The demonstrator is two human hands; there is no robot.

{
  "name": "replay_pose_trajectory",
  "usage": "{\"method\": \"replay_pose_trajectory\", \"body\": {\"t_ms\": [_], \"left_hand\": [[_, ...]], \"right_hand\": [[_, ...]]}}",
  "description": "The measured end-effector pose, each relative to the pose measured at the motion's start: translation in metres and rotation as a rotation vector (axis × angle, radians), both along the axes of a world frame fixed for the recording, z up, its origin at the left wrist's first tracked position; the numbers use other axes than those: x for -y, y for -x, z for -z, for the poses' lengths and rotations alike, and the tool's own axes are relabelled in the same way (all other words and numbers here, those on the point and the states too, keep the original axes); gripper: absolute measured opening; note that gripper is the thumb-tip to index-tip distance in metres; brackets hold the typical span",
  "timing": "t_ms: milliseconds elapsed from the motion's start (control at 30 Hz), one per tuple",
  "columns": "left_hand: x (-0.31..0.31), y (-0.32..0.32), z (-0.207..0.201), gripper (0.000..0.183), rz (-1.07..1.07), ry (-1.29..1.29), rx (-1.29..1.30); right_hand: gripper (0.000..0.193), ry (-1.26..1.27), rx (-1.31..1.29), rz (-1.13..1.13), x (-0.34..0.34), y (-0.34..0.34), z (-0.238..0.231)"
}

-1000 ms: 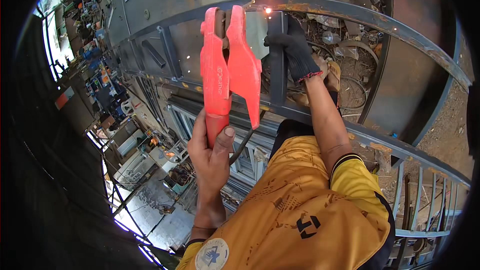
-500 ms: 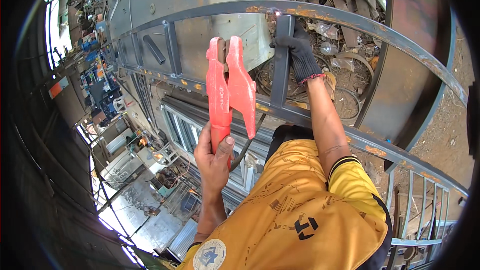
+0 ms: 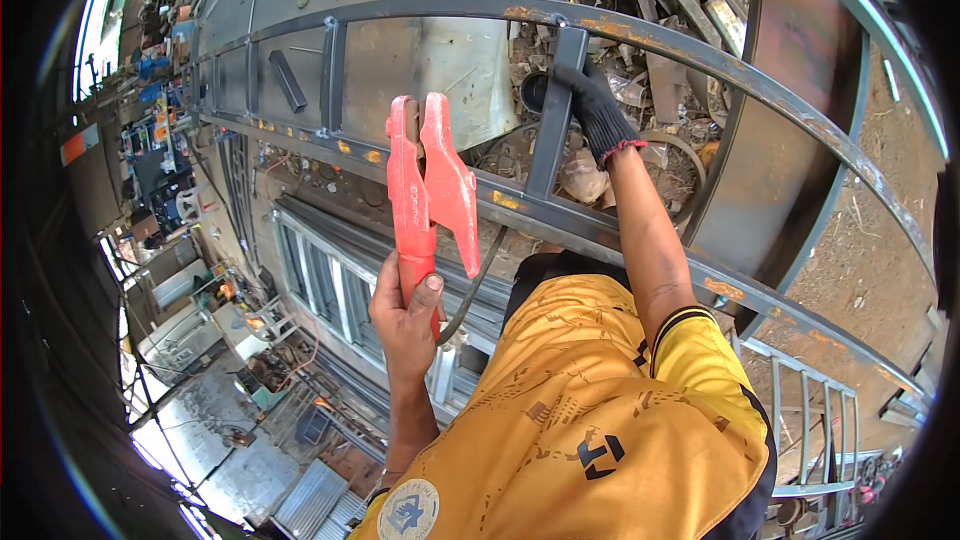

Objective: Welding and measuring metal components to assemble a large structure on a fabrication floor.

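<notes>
Left hand [image 3: 405, 315]: bare, fingers wrapping tight round the lower grip of the red welding electrode holder [image 3: 428, 190], thumb up on the handle; holding it upright, jaws pointing up and standing a little apart.
Holder vs 1 s ago: sitting lower and further left of the right hand now, pulled off the top bar; earlier its tip was up near the weld spot, where a spark was glowing. No spark showing now.
Cable [image 3: 470, 290]: dark, curving down from the holder, just right of the left hand.
Right hand [image 3: 592, 112]: in a black glove w/ red cuff, clamping the grey upright bar [image 3: 548, 130] near its top; same grip as 0.5 s ago and 1 s ago.
Hands: well apart, right one above and right of the left.
Frame [image 3: 700, 50]: curved grey steel rail w/ rust patches, running above both hands; upright bar meeting it just above the right hand.
Scrap pile [image 3: 650, 0]: metal offcuts behind the frame, beyond the right hand.
Shirt [image 3: 600, 410]: yellow, below both hands.
</notes>
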State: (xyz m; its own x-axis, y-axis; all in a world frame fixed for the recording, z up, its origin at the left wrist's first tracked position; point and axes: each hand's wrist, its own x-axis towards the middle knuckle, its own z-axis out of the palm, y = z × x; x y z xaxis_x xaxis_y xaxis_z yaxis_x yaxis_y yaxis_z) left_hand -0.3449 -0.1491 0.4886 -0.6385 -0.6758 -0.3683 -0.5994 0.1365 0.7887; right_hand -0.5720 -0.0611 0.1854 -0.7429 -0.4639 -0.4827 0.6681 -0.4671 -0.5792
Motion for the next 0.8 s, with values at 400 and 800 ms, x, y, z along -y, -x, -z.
{"method": "replay_pose_trajectory", "body": {"t_ms": [400, 800], "left_hand": [[0.031, -0.088, 0.008, 0.043, -0.200, -0.075, -0.107], [0.041, -0.137, 0.027, 0.041, -0.247, -0.166, -0.120]], "right_hand": [[0.058, -0.481, -0.306, -0.722, -0.044, -0.106, -0.039], [0.058, -0.376, -0.274, -0.611, -0.038, -0.122, -0.046]]}}
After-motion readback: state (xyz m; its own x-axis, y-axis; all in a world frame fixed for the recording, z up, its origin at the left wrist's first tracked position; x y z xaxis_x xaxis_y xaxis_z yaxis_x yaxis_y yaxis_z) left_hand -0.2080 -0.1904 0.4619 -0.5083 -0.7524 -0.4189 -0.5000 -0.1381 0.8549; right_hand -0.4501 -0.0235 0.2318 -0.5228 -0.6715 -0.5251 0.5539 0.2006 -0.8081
